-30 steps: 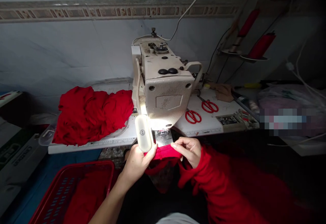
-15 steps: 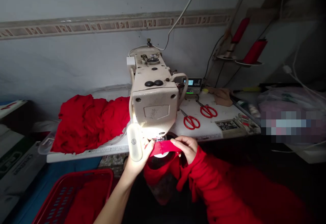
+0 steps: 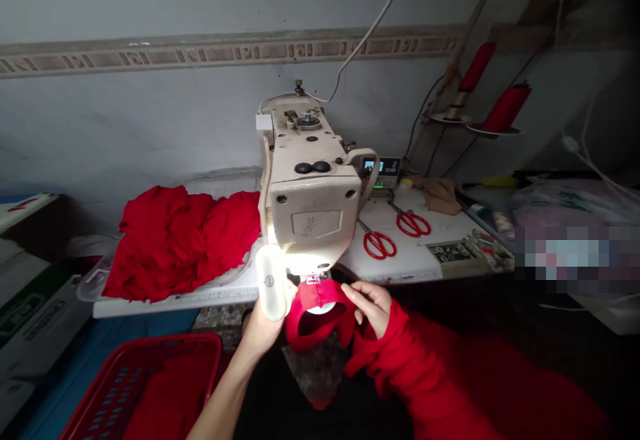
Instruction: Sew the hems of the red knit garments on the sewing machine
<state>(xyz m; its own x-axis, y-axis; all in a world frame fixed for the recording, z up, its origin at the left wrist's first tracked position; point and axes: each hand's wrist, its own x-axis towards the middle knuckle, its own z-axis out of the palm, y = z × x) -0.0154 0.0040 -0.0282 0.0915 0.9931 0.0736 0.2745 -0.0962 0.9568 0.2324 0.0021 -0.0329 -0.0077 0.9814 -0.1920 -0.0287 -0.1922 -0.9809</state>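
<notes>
A band of red fabric (image 3: 327, 291) lies under the presser foot (image 3: 314, 280) of a sewing machine (image 3: 310, 220). The band hangs down in a loop around the machine's bed, and a seam crosses it near the foot. My right hand (image 3: 370, 303) pinches the band's right side between thumb and fingers. At the band's left edge is my left hand (image 3: 267, 327), its fingertips closed on the fabric. The oval white lamp (image 3: 273, 283) hides much of that hand. Bunched red cloth (image 3: 415, 353) covers my right forearm.
Left of the machine lies a heap of red fabric (image 3: 185, 240). A red basket (image 3: 216, 347) stands lower left. Two red-handled scissors (image 3: 380, 245) lie on the white table (image 3: 400, 267), near a control panel (image 3: 383, 170). Red thread cones (image 3: 507, 108) stand behind at right.
The fabric band has shifted up under the presser foot, and its loop shows more openly. My left thumb has slid behind the lamp. The view has shifted slightly.
</notes>
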